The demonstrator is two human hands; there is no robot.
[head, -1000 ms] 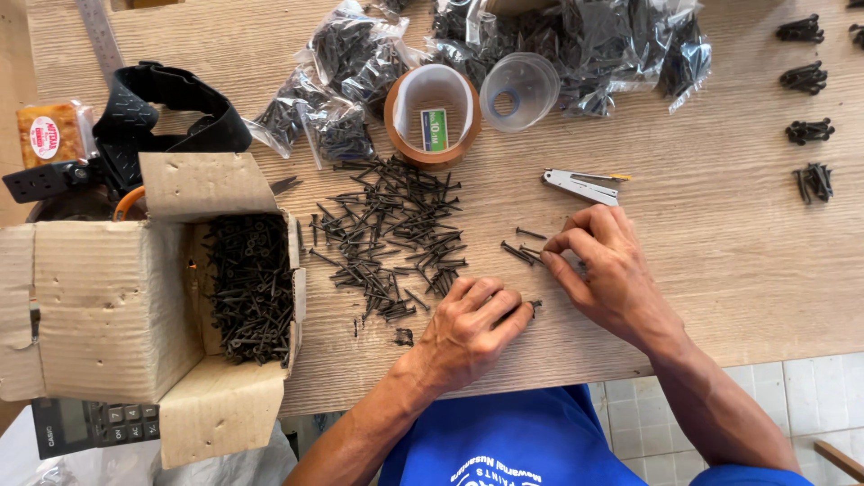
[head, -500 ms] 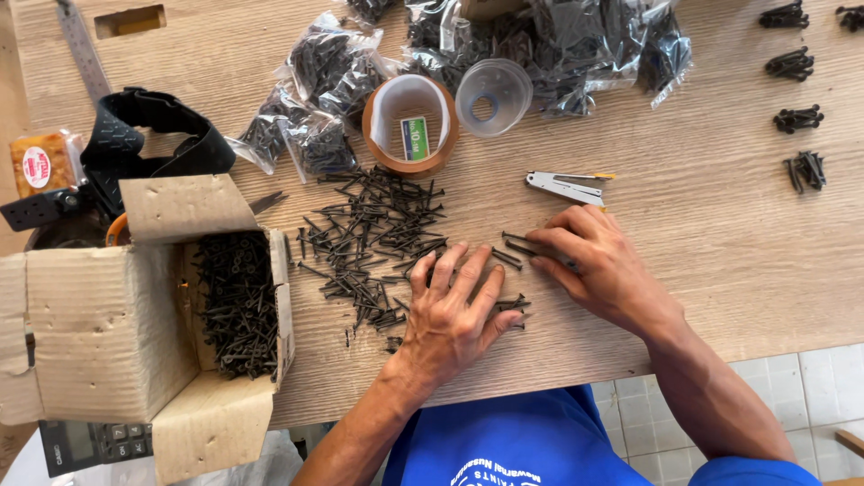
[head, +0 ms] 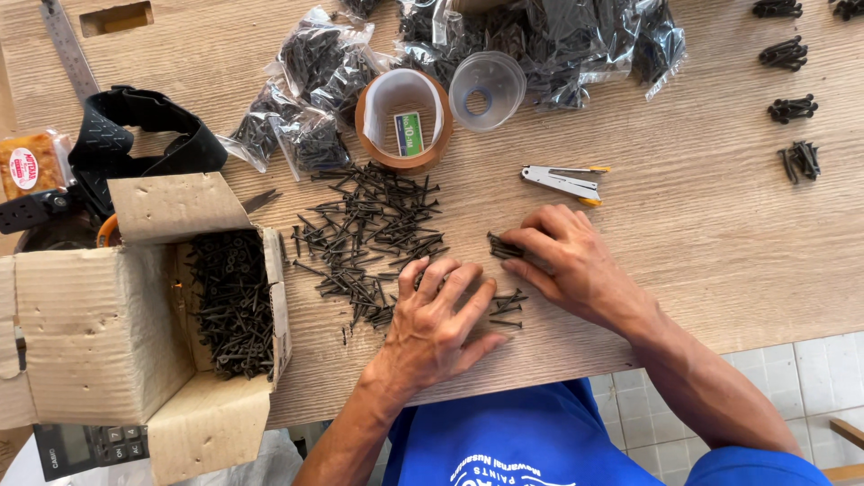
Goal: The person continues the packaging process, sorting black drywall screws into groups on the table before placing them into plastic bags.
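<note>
A loose heap of black screws lies spread on the wooden table. My left hand rests flat over the heap's near edge, fingers spread on several screws. My right hand sits just to the right of it, its fingertips pinched on a small bunch of black screws held level above the tabletop. A few stray screws lie between the two hands.
An open cardboard box full of screws stands at the left. A tape roll, a clear cup, a small stapler and bagged screws lie beyond the heap. Small screw bundles sit far right. A calculator lies below the box.
My left hand has slid forward and spread flat over the heap's edge. My right hand has stayed beside it, still gathering a bunch of screws in its fingertips.
</note>
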